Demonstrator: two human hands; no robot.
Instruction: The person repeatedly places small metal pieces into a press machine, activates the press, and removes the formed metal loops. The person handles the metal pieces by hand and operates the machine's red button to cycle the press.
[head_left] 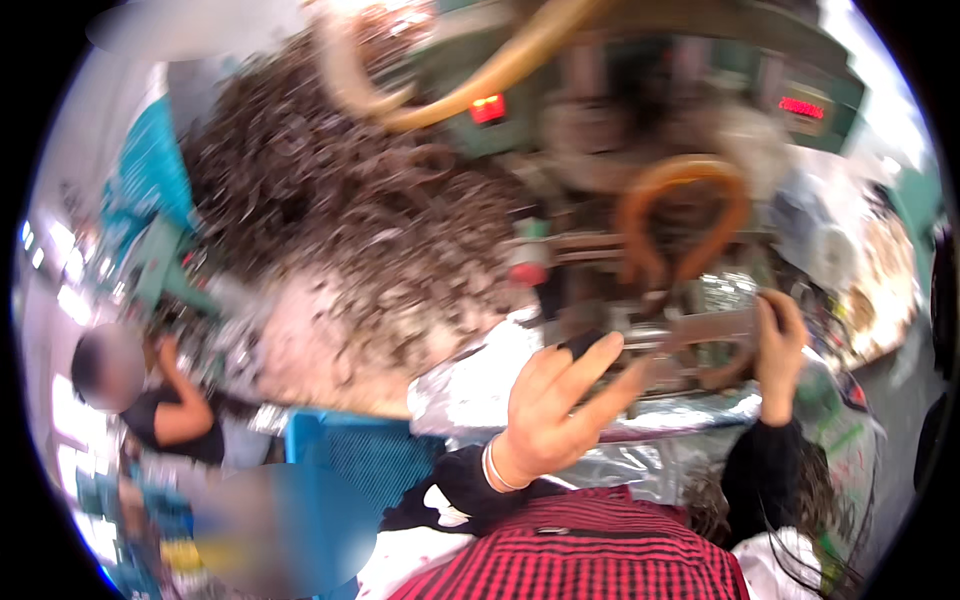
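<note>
My left hand [548, 410], a pale band at its wrist, reaches over the front of the machine with fingers stretched out and apart. A small black item [580, 345] shows by its fingertips; I cannot tell whether they touch. My right hand [783, 345] curls its fingers at the right end of a flat grey-brown metal strip [712, 328] and seems to grip it. The strip lies across the machine's work area, its left end near my left fingertips. Motion blur hides the exact contact. Behind it stands an orange-brown hose loop [735, 205].
A large heap of curled dark metal scraps [340, 200] covers the table on the left. The green machine [480, 50] bears red lit displays. Silver foil [470, 385] lines the front edge, with a blue crate [310, 440] below. Another person [180, 415] sits far left.
</note>
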